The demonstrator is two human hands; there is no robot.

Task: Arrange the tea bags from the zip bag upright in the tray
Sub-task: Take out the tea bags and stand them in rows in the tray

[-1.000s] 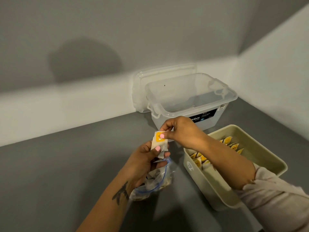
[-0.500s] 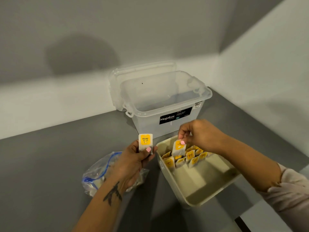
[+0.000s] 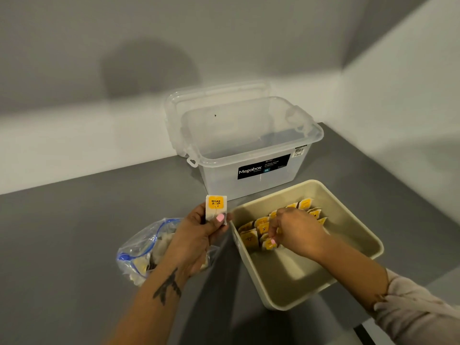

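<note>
zip bag (image 3: 146, 247) lies on the grey counter (image 3: 62, 232) under left wrist | left hand (image 3: 196, 235) pinches one tea bag (image 3: 215, 206) upright | right hand (image 3: 296, 232) pinches a bag (image 3: 268, 244) into the tray (image 3: 353, 220) rows | clear Megabox tub (image 3: 251, 155) behind

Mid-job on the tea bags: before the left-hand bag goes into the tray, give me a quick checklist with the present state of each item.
1. Next tea bag in hand: ok. The left hand pinches a RELAX tea bag, held upright.
2. Right hand out of the tray: not ok. The right hand is inside the tray, fingers on a tea bag in the row.
3. Free space in the tray: ok. The near half shows bare floor.
4. Placed bags upright: cannot tell for all; the row stands but some lean.
5. Zip bag within reach: ok. The zip bag lies beside the left hand, with bags left inside.
</note>
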